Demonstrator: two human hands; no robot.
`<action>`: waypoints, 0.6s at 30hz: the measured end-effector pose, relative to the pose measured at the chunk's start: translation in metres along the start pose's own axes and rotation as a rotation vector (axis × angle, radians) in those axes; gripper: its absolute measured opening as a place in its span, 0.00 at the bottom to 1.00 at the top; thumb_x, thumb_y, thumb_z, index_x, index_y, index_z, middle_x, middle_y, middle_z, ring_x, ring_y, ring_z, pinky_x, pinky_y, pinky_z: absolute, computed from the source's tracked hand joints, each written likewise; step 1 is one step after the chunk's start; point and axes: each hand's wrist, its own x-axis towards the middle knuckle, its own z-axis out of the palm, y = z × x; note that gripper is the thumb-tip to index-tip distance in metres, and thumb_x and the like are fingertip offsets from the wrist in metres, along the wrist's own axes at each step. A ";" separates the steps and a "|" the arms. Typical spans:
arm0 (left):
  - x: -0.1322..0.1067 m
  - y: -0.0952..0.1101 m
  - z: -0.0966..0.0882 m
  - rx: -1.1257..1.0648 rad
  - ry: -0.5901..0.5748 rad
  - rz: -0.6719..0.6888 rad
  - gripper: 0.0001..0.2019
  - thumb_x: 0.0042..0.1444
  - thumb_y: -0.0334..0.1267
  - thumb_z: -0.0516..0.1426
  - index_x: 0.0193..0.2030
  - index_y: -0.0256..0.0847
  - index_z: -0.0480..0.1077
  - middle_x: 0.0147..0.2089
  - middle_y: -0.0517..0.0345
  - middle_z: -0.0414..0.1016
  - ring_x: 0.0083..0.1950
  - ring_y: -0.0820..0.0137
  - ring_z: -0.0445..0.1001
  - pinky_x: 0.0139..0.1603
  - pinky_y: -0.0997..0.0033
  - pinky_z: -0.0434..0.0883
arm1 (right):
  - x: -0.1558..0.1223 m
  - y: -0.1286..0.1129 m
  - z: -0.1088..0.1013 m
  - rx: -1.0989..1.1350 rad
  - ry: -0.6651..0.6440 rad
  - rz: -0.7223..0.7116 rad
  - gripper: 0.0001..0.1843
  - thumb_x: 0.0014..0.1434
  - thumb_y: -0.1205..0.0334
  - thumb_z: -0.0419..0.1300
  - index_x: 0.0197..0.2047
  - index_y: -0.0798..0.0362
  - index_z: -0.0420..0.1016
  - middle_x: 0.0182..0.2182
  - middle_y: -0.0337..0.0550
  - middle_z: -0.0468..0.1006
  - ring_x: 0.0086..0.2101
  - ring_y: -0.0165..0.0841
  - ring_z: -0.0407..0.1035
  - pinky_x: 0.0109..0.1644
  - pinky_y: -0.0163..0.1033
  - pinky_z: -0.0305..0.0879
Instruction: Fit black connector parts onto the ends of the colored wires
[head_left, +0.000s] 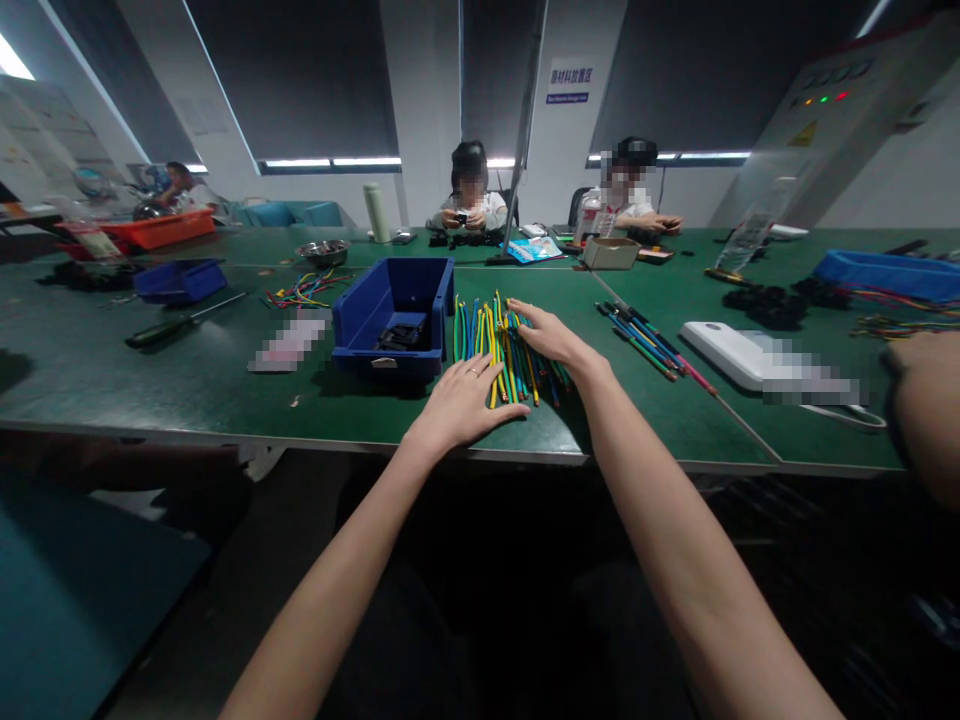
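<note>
A pile of short coloured wires (495,335), yellow, blue and green, lies on the green table (187,390) in front of me. My left hand (465,400) rests flat on the near end of the pile, fingers stretched out, a ring on one finger. My right hand (551,335) lies flat across the right side of the pile, fingers spread. Neither hand grips anything. A blue plastic bin (390,310) holding small black parts stands just left of the wires.
A second bundle of wires (649,340) lies to the right, then a white flat device (731,355). A screwdriver (184,320), a small blue tray (180,280) and loose wires (307,290) lie at left. Two people sit across the table. Another person's arm (926,410) shows at right.
</note>
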 end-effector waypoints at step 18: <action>-0.001 -0.002 0.003 -0.001 0.005 -0.034 0.37 0.56 0.66 0.45 0.62 0.40 0.64 0.67 0.47 0.61 0.69 0.60 0.56 0.68 0.58 0.55 | 0.002 0.012 0.018 -0.175 -0.190 0.043 0.28 0.64 0.55 0.51 0.64 0.57 0.62 0.66 0.49 0.55 0.65 0.38 0.51 0.67 0.43 0.48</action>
